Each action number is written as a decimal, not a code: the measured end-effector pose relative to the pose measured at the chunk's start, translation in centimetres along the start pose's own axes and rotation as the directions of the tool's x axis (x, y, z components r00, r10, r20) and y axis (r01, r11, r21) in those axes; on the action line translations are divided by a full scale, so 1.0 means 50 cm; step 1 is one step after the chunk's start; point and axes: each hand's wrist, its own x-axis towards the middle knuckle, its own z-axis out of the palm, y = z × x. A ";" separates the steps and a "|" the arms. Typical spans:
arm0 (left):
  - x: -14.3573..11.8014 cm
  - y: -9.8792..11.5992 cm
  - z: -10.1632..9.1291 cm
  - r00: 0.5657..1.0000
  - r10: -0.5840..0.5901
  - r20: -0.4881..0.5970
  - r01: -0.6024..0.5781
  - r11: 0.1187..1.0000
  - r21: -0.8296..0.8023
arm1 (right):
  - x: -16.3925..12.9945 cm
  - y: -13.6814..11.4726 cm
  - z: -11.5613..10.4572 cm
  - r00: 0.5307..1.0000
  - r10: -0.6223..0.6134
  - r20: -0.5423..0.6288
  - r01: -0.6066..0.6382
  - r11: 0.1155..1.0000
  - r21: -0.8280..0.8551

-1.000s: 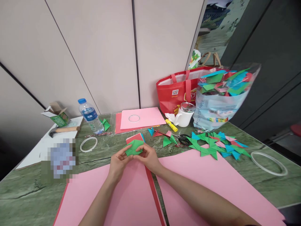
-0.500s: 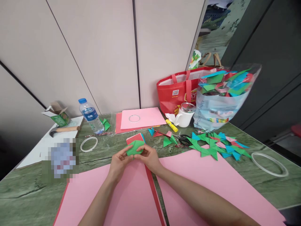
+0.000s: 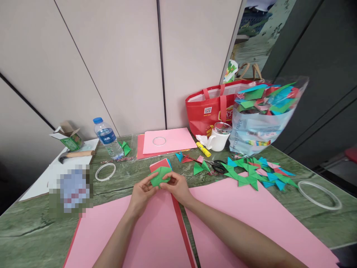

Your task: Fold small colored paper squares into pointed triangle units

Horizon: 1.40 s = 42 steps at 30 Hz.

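Table: green marble top [image 3: 33, 230], pink sheets [image 3: 156, 238].
Left hand [image 3: 142, 193]: pinching green paper [image 3: 159, 175].
Right hand [image 3: 176, 187]: pinching it too.
Change: paper barely shifted; fold continues.

Our left hand [image 3: 141, 193] and right hand [image 3: 175, 188] pinch a green folded paper [image 3: 159, 175] together above pink sheets [image 3: 156, 230]. Far right: clear bag [image 3: 262, 126] of folded pieces.

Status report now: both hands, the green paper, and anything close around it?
Left hand and right hand both pinch green folded paper. Held above pink sheet. Small paper stack just behind, no contact seen.
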 end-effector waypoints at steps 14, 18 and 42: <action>0.000 0.006 0.000 0.998 -0.020 -0.055 0.024 0.997 0.070 | 0.001 0.002 0.005 0.996 0.082 -0.018 -0.077 0.975 0.209; 0.003 0.007 -0.011 0.998 -0.028 -0.061 0.030 0.999 0.045 | 0.004 0.003 0.002 0.985 0.171 0.027 -0.170 0.918 0.360; -0.002 0.014 0.011 0.989 0.109 -0.103 -0.107 0.994 0.028 | 0.015 0.006 -0.004 0.997 0.071 0.003 -0.069 0.965 0.251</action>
